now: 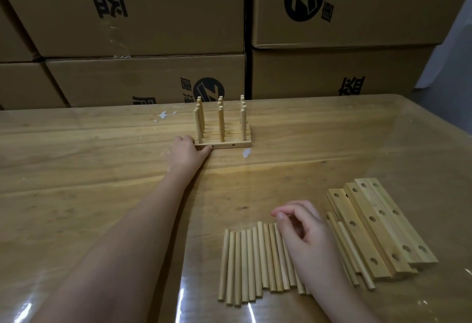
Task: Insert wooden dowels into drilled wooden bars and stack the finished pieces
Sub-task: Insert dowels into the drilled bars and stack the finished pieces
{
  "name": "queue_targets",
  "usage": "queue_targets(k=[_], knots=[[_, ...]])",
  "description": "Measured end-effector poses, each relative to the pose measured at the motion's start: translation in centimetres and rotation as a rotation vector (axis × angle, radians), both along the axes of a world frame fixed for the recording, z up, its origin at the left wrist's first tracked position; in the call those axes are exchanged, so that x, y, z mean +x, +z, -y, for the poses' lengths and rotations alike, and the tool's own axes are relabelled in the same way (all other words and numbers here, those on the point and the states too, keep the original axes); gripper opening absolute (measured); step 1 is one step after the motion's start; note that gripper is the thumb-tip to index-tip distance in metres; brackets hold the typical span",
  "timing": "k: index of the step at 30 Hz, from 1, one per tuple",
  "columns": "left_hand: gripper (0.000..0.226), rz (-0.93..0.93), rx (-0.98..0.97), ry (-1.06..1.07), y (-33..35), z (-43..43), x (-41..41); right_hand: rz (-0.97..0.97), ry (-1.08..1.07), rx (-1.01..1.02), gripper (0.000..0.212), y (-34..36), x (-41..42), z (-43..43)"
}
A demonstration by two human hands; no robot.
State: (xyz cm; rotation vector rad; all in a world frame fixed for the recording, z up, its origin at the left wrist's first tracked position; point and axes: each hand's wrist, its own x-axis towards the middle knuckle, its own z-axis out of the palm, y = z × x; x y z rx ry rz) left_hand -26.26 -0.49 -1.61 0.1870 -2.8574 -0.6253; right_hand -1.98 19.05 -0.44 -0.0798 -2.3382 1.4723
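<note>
Several finished bars (231, 144) with upright dowels (221, 123) stand side by side at the far middle of the table. My left hand (187, 153) is stretched out to them, gripping the left end of the nearest bar between thumb and fingers. A row of loose dowels (251, 261) lies near the front edge. My right hand (305, 230) hovers over the row's right side, fingers loosely curled, holding nothing. A pile of drilled bars (378, 228) lies to its right, with a few dowels beside it.
The wooden table (102, 169) has a glossy clear cover. Stacked cardboard boxes (143, 29) form a wall right behind the finished bars. White scraps (163, 115) and a white fleck (246, 153) lie on the tabletop.
</note>
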Motion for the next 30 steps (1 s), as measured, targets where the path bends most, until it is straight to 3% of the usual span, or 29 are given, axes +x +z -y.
queue_targets(k=[14,17,22,25,28,30], knots=[[0.066,0.026,-0.029,0.018,0.5,-0.3,0.4,-0.001,0.004,-0.002,0.018,-0.2,0.0,0.1],[0.067,0.043,0.072,-0.027,0.9,0.0,1.5,0.004,0.006,-0.004,0.017,-0.1,0.1,0.1],[0.030,-0.043,0.498,-0.101,1.5,1.1,6.4,-0.005,0.007,-0.060,0.018,0.1,0.2,0.0],[0.013,-0.065,0.595,-0.157,1.2,1.6,10.8,-0.002,0.012,-0.066,0.018,0.2,0.2,0.2],[0.016,-0.032,0.607,-0.243,1.2,1.6,14.6,0.019,0.016,-0.052,0.017,0.6,0.5,0.3],[0.013,0.008,0.519,-0.324,1.2,1.3,16.6,0.031,-0.066,0.185,0.012,0.9,1.1,0.1]])
